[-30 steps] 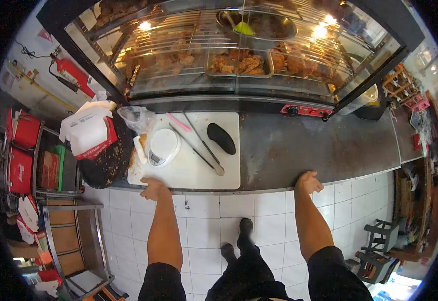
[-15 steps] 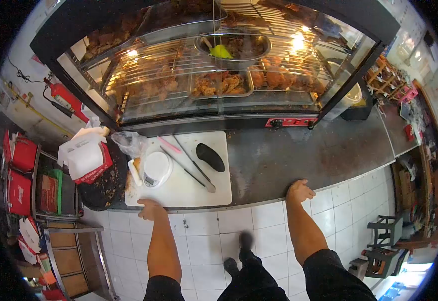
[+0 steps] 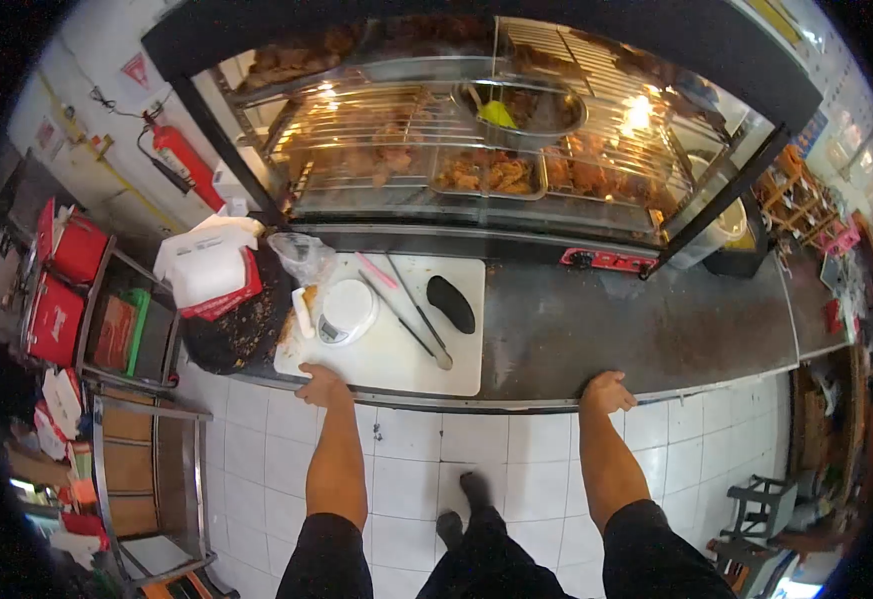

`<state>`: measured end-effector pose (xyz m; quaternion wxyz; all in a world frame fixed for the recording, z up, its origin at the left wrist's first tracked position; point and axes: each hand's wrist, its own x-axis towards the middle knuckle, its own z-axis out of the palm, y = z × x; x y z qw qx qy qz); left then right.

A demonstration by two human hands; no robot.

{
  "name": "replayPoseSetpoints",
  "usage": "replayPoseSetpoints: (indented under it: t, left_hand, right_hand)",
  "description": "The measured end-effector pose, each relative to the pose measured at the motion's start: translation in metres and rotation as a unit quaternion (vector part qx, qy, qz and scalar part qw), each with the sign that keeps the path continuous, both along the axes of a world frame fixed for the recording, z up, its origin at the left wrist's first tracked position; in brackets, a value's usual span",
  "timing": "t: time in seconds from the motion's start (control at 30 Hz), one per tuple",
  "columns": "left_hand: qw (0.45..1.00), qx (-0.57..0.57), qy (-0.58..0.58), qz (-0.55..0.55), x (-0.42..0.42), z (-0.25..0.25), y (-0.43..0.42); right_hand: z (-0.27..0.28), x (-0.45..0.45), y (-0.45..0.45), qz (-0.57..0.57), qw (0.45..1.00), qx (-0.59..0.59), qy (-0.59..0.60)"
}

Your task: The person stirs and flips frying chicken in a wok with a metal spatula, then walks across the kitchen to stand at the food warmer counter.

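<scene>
My left hand [image 3: 324, 386] grips the counter's front edge at the near side of a white cutting board [image 3: 386, 367]. Farther right, my right hand [image 3: 606, 392] is curled over the same edge of the dark metal counter [image 3: 696, 324]. On the board lie a white round kitchen scale [image 3: 347, 312], metal tongs [image 3: 418, 324], a pink-handled utensil [image 3: 377, 271] and a black oval object [image 3: 451, 304]. My fingertips are partly hidden.
A lit glass food warmer [image 3: 476, 215] with fried chicken on racks spans the counter's back. An open red-and-white carton [image 3: 219, 275] stands on a dark round surface at left. A metal rack [image 3: 107, 479] and stools [image 3: 761, 507] flank the tiled floor [image 3: 406, 479].
The view has turned, so the warmer and the board appear farther right. Both hands stay on the counter edge, and the things on the board lie as before.
</scene>
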<state>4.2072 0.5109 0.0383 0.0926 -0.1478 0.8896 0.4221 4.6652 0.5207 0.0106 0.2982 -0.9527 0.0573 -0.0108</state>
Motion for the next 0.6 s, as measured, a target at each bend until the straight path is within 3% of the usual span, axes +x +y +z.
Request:
replayPoseSetpoints:
  t: [0.03, 0.13, 0.17, 0.23, 0.27, 0.3, 0.33, 0.37, 0.4, 0.47, 0.5, 0.57, 0.6]
  left_hand:
    - [0.999, 0.040, -0.017, 0.010, 0.012, 0.024, -0.002]
    - [0.994, 0.000, 0.103, -0.024, -0.031, -0.069, -0.009]
    - [0.987, 0.023, 0.111, -0.118, -0.034, -0.075, -0.029]
    - [0.977, 0.067, 0.077, -0.185, -0.024, -0.087, -0.090]
    - [0.983, 0.093, 0.037, -0.156, -0.015, -0.090, -0.126]
    - [0.978, 0.075, 0.045, -0.191, 0.010, -0.060, -0.170]
    - [0.971, 0.057, 0.060, -0.226, 0.002, -0.115, -0.230]
    - [0.966, -0.009, 0.023, -0.256, 0.012, -0.126, -0.293]
    - [0.944, -0.081, -0.032, -0.318, 0.031, -0.099, -0.354]
    - [0.958, -0.133, -0.135, -0.217, 0.047, -0.137, -0.496]
    - [0.943, -0.208, -0.203, -0.164, 0.063, -0.093, -0.541]
    - [0.931, -0.238, -0.278, 0.016, 0.084, -0.078, -0.651]
    - [0.932, -0.230, -0.260, 0.105, 0.096, -0.064, -0.696]
  right_hand:
    - [-0.001, 0.000, 0.002, 0.012, 1.000, 0.000, 0.003]
    - [-0.006, 0.005, 0.002, 0.059, 0.998, -0.008, 0.025]
    - [-0.013, 0.006, 0.004, 0.073, 0.997, -0.008, 0.034]
    - [-0.007, 0.003, 0.010, 0.104, 0.993, -0.020, 0.051]
    - [-0.005, 0.002, 0.008, 0.122, 0.990, -0.033, 0.058]
    - [-0.008, 0.002, 0.010, 0.143, 0.987, -0.042, 0.063]
    - [-0.010, 0.003, 0.013, 0.175, 0.981, -0.047, 0.066]
    - [-0.017, 0.009, 0.015, 0.217, 0.972, -0.051, 0.069]
    - [-0.027, 0.017, 0.014, 0.264, 0.960, -0.053, 0.072]
    - [-0.051, 0.030, 0.023, 0.369, 0.926, -0.044, 0.069]
    - [-0.031, 0.008, 0.010, 0.424, 0.903, -0.038, 0.063]
    - [-0.016, -0.052, -0.017, 0.536, 0.842, -0.029, 0.049]
    - [-0.014, -0.081, -0.039, 0.589, 0.807, -0.027, 0.043]
